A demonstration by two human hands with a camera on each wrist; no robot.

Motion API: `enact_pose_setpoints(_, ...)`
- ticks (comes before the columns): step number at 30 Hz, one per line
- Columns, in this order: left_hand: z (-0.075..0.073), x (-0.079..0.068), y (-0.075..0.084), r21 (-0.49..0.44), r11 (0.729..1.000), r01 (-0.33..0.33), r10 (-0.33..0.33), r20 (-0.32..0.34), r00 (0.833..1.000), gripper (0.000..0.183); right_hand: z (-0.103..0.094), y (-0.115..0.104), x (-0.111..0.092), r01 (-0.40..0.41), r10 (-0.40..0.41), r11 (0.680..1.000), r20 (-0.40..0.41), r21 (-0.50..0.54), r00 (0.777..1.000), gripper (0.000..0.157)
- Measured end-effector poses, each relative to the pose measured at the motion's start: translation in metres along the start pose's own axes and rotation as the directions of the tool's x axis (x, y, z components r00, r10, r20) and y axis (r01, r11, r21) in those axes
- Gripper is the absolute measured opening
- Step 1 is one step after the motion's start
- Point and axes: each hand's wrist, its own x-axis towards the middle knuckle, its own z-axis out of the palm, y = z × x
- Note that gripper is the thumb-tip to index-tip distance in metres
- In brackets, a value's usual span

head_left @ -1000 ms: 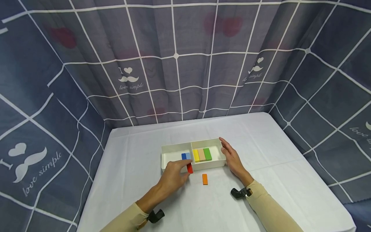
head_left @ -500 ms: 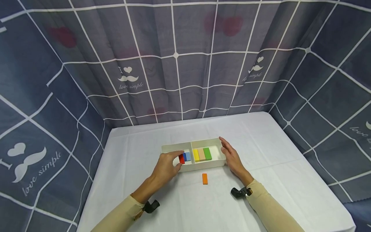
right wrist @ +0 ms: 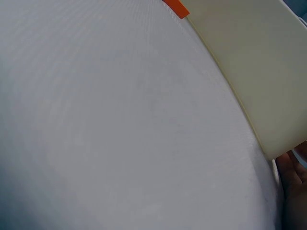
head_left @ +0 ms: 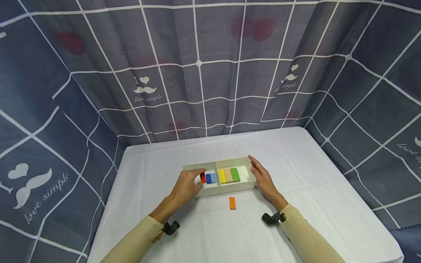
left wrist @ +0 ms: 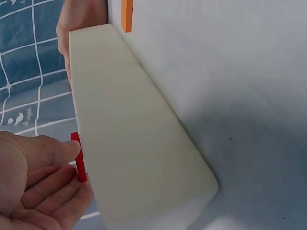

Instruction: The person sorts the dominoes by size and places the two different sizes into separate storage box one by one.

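My left hand (head_left: pixel 185 185) pinches a red block (head_left: pixel 203 178) between thumb and fingers, over the left compartment of a white two-part box (head_left: pixel 227 189). In the left wrist view the red block (left wrist: pixel 78 157) stands at the box's rim, thumb on one side. Beside it inside the box lie a dark blue block (head_left: pixel 208 178) and a light blue block (head_left: pixel 213 178). The right compartment holds a yellow block (head_left: pixel 222 176), a tan block (head_left: pixel 228 175) and a green block (head_left: pixel 235 174). My right hand (head_left: pixel 264 180) rests with extended fingers along the box's right end.
An orange block (head_left: pixel 232 203) lies on the white tablecloth (head_left: pixel 279 153) in front of the box. A dark grid-patterned curtain (head_left: pixel 217 84) rises behind the table and along both sides. Each wrist carries a small black camera (head_left: pixel 273 218).
My left hand has carried the red block leftward, from the box's front wall near the divider to the left side of the dark blue block. The right hand has stayed at the box's end.
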Motion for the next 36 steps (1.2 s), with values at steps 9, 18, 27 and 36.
enact_pose_setpoints(9,0.006,0.009,-0.010,0.024,1.000,-0.013,0.012,0.039,0.999,0.050,-0.001,0.003,0.000,0.007,-0.007,1.000,0.000,0.000,1.000,0.053)
enact_pose_setpoints(18,0.009,0.015,-0.019,0.065,0.998,-0.021,0.015,0.091,0.996,0.047,0.000,0.001,-0.001,0.006,-0.006,1.000,-0.004,0.002,1.000,0.052)
enact_pose_setpoints(27,0.013,0.025,-0.027,0.054,0.998,-0.026,0.016,0.182,0.983,0.045,0.001,0.002,0.000,0.009,-0.009,1.000,-0.003,0.004,1.000,0.052)
enact_pose_setpoints(36,0.015,0.033,-0.036,0.019,0.999,0.028,-0.032,0.237,0.971,0.047,0.000,0.001,0.000,0.018,-0.018,1.000,-0.006,0.002,1.000,0.052)
